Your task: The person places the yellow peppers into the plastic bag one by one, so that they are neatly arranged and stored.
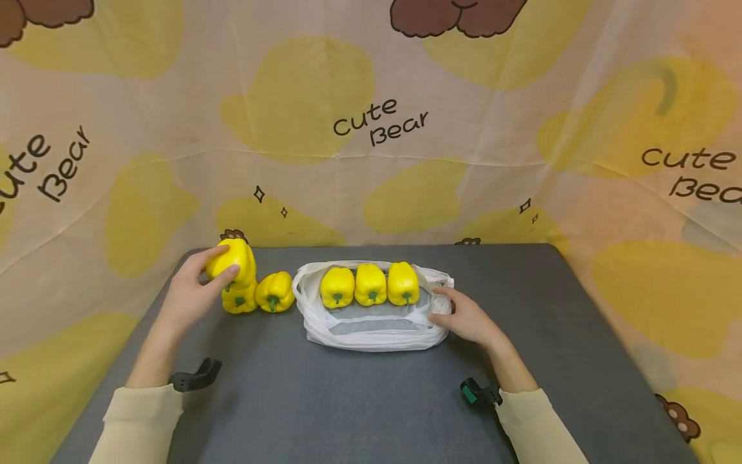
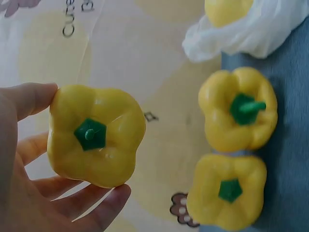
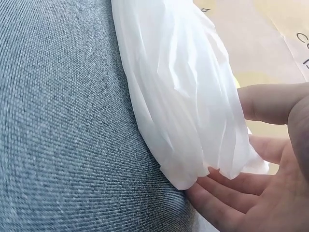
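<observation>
My left hand (image 1: 194, 287) grips a yellow bell pepper (image 1: 234, 261) with a green stem and holds it above the table at the left. In the left wrist view the thumb and fingers are curled round this pepper (image 2: 96, 137). Below it on the table sit two more yellow peppers, one partly covered (image 1: 239, 301) and one beside it (image 1: 275, 292). A white plastic bag (image 1: 377, 343) lies with its mouth wide, three yellow peppers (image 1: 370, 284) in a row inside. My right hand (image 1: 468, 317) pinches the bag's right edge, thumb inside and fingers around the outside.
A dark grey table (image 1: 348, 406) bears everything. Behind it and at both sides hangs a printed cloth (image 1: 487, 129) with yellow patches and lettering. Dark bands (image 1: 197, 376) sit at both wrists.
</observation>
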Demonstrator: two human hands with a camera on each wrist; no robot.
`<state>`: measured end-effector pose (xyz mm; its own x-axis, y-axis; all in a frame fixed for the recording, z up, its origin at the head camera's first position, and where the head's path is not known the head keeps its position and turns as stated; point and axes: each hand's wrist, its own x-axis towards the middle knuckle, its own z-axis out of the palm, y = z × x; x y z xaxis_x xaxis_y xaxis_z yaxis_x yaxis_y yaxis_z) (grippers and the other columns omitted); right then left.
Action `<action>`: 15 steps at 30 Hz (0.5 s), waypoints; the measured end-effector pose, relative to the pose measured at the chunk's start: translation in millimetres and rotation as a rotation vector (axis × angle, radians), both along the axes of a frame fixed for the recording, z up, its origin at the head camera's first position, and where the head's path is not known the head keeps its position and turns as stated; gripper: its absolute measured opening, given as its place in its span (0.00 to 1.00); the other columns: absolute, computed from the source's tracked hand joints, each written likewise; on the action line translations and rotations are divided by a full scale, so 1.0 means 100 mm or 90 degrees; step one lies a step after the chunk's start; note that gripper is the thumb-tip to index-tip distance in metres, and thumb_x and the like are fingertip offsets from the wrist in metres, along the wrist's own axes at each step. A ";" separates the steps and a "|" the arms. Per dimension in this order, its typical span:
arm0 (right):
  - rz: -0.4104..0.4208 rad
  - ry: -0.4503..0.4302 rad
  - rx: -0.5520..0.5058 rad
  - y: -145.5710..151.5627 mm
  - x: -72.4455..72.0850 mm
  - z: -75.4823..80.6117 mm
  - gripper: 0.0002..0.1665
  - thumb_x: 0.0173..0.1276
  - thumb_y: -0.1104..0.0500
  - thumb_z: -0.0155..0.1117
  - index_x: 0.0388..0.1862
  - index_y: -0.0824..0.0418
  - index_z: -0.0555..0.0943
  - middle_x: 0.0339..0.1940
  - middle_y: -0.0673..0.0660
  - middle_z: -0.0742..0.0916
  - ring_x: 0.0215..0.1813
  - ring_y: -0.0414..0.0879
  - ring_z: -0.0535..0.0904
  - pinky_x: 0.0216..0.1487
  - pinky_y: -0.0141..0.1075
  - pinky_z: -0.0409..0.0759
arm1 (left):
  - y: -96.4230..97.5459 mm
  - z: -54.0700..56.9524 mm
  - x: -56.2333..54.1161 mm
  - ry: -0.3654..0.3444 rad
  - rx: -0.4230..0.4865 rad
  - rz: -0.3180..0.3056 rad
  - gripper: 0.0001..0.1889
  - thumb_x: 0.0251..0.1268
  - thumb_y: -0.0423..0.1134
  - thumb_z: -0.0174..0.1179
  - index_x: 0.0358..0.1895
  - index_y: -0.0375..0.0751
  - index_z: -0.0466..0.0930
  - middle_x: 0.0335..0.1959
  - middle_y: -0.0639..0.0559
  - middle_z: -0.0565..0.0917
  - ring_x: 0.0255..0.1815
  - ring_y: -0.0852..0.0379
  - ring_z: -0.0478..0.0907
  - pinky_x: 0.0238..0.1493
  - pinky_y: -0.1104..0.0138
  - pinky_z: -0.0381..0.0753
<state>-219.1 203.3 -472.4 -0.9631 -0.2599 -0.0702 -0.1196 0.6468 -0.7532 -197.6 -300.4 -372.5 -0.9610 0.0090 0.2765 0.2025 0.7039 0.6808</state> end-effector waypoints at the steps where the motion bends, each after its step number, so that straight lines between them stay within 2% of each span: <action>1: 0.001 0.000 -0.001 0.00 0.00 0.00 0.41 0.68 0.49 0.70 0.75 0.64 0.68 0.72 0.68 0.73 0.67 0.63 0.72 0.67 0.61 0.68 | 0.04 0.00 0.00 0.003 0.000 -0.005 0.32 0.75 0.52 0.59 0.75 0.40 0.67 0.71 0.35 0.68 0.65 0.38 0.67 0.50 0.69 0.72; 5: 0.006 0.002 -0.001 0.00 0.01 0.01 0.41 0.68 0.49 0.70 0.75 0.64 0.68 0.73 0.69 0.73 0.69 0.64 0.70 0.68 0.62 0.66 | 0.18 -0.04 -0.01 0.005 0.004 -0.024 0.31 0.75 0.51 0.59 0.74 0.40 0.68 0.70 0.36 0.69 0.65 0.39 0.68 0.56 0.56 0.76; 7: 0.006 0.002 -0.003 0.00 0.01 0.01 0.41 0.68 0.49 0.70 0.75 0.64 0.68 0.73 0.69 0.72 0.70 0.64 0.69 0.68 0.62 0.66 | 0.26 -0.06 -0.01 0.006 0.005 -0.034 0.31 0.75 0.51 0.60 0.74 0.40 0.69 0.70 0.36 0.69 0.64 0.39 0.69 0.56 0.58 0.76; 12: 0.008 0.004 0.001 0.00 0.00 0.00 0.41 0.68 0.50 0.70 0.75 0.64 0.68 0.73 0.69 0.73 0.69 0.64 0.70 0.68 0.62 0.66 | 0.45 -0.11 -0.03 0.020 0.013 -0.056 0.29 0.74 0.50 0.61 0.72 0.40 0.72 0.68 0.38 0.71 0.61 0.42 0.71 0.48 0.80 0.70; 15: 0.008 0.005 0.004 0.00 0.00 0.00 0.42 0.68 0.50 0.70 0.75 0.64 0.68 0.73 0.68 0.72 0.70 0.64 0.69 0.69 0.62 0.66 | 0.56 -0.13 -0.03 0.024 0.024 -0.072 0.29 0.73 0.49 0.62 0.72 0.41 0.72 0.68 0.38 0.71 0.60 0.42 0.72 0.46 0.81 0.71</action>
<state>-219.3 203.3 -472.7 -0.9601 -0.2721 -0.0642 -0.1341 0.6498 -0.7481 -201.0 -244.4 -385.3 -0.9433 0.1055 0.3149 0.3052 0.6492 0.6967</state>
